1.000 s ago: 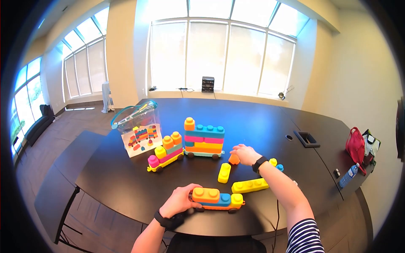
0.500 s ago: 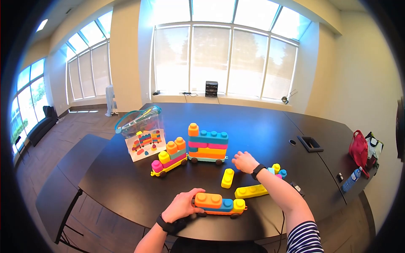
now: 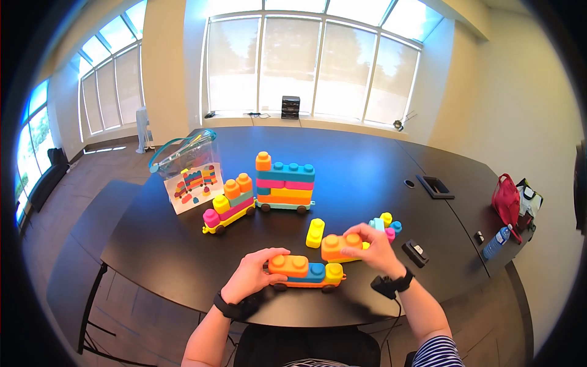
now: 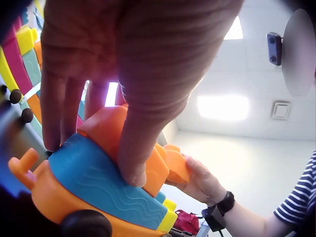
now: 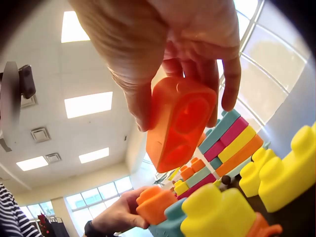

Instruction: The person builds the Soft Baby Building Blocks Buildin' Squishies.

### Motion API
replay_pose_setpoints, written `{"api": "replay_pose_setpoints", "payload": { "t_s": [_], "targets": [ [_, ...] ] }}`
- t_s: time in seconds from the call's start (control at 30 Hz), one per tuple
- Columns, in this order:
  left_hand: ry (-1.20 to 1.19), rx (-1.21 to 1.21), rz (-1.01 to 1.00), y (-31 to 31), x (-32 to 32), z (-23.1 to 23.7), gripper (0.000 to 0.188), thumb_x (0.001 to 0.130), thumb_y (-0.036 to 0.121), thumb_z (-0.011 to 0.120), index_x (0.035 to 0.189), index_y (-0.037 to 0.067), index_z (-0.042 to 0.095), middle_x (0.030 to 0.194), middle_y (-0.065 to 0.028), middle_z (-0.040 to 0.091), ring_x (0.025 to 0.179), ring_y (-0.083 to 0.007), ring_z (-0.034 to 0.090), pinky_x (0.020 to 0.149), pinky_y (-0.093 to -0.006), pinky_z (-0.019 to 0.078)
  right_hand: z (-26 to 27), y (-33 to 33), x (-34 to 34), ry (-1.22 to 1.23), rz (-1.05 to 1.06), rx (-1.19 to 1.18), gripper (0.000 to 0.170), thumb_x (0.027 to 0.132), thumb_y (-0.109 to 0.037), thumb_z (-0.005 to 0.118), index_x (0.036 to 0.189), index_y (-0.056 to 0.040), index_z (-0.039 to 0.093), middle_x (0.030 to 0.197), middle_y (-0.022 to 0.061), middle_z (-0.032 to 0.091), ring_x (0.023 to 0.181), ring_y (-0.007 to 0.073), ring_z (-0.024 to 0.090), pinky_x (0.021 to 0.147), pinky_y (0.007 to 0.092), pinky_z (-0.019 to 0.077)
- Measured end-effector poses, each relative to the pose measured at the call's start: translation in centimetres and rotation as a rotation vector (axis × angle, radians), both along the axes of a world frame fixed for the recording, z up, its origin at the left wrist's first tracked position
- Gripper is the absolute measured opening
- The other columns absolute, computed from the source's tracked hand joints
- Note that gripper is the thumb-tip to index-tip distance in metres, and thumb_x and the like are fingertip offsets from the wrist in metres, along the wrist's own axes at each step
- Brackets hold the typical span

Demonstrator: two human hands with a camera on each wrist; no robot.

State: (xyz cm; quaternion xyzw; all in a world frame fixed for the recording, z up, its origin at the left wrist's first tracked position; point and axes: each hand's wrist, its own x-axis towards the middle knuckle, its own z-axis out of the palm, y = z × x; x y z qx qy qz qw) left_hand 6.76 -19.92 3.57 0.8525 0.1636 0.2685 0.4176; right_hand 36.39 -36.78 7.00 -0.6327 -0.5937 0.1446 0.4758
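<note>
Presently, near table's front edge point(image 3: 293, 319), left hand point(image 3: 249, 276) grips car point(image 3: 315, 273); right hand point(image 3: 375, 249) pinches raised orange block point(image 3: 332, 248). Stacking apparently underway; seating calls for square alignment.

Left hand point(image 3: 255, 274) low with fingers curled and thumb toward the body, right hand point(image 3: 374, 248) raised and pinching, black bands on both wrists, forearms angled inward, striped sleeve at right elbow.

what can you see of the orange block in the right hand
The chunky orange two-stud block has rounded edges and a smooth, plastic-looking surface. Its studs face roughly upward; the hollow underside shows two round openings. The right hand pinches it between thumb and fingers, clear of the black table, to the right of the left hand.
</note>
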Motion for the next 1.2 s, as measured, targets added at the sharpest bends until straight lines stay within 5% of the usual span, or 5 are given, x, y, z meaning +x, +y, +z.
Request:
{"api": "replay_pose_setpoints", "payload": {
  "t_s": [0.13,0.33,0.47,1.2],
  "targets": [
    [-0.004,0.021,0.004,0.0,0.0,0.0,0.058,0.077,0.008,0.092,0.130,0.007,0.069,0.120,-0.0129,0.074,0.105,-0.0309,0.074,0.095,-0.0377,0.0600,-1.2,-1.3,-2.9,-0.032,-0.005,0.047,0.042,0.087,-0.026,0.091,0.115,-0.0025,0.070,0.103,0.0072,0.075,0.096,0.0158,0.071,0.090,0.0304,0.0552],
    [-0.004,0.011,0.006,-0.3,0.1,0.0,0.059,0.075,0.006,0.092,0.129,0.006,0.068,0.119,-0.0130,0.074,0.106,-0.0328,0.073,0.095,-0.0383,0.0596,-3.3,-0.9,-3.9,-0.136,0.036,0.073,0.041,0.088,-0.018,0.089,0.120,-0.0031,0.069,0.119,0.0099,0.075,0.109,0.0213,0.071,0.098,0.0331,0.0551],
    [0.006,0.003,0.011,-0.2,0.0,0.1,0.059,0.075,0.006,0.092,0.129,0.006,0.068,0.120,-0.0133,0.074,0.106,-0.0334,0.073,0.096,-0.0387,0.0594,-3.7,-0.9,-4.2,-0.302,0.082,0.161,0.045,0.091,-0.019,0.085,0.133,-0.0065,0.072,0.123,0.0140,0.073,0.111,0.0312,0.072,0.095,0.0367,0.0580],
    [0.050,0.016,0.035,-0.2,0.2,0.2,0.058,0.073,0.005,0.092,0.126,0.007,0.068,0.111,-0.0137,0.074,0.097,-0.0336,0.072,0.089,-0.0382,0.0591,-3.8,-1.1,-4.4,-0.278,0.070,0.049,0.046,0.092,-0.020,0.083,0.136,-0.0096,0.073,0.122,0.0165,0.073,0.105,0.0345,0.073,0.091,0.0384,0.0585]
  ]
}}
